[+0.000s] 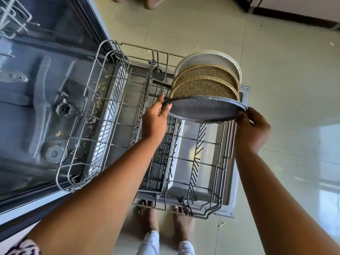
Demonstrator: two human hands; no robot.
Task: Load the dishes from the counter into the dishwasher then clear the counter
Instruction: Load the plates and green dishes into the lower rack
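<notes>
Dark speckled plate [204, 111] tilted over pulled-out lower rack [211, 173], beside three standing plates [206, 78]

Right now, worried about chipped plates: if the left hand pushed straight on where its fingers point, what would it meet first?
Likely the rack tines just left of the nearest tan plate, not the plate itself; depth is unclear. The left hand grips the dark plate.

The left hand [156, 116], right hand [252, 129] and 2 forearms [103, 183] are bare; a black, pink and white patterned sleeve [24, 247] shows near left, with white trousers [151, 242] and 2 bare feet [148, 216].
</notes>
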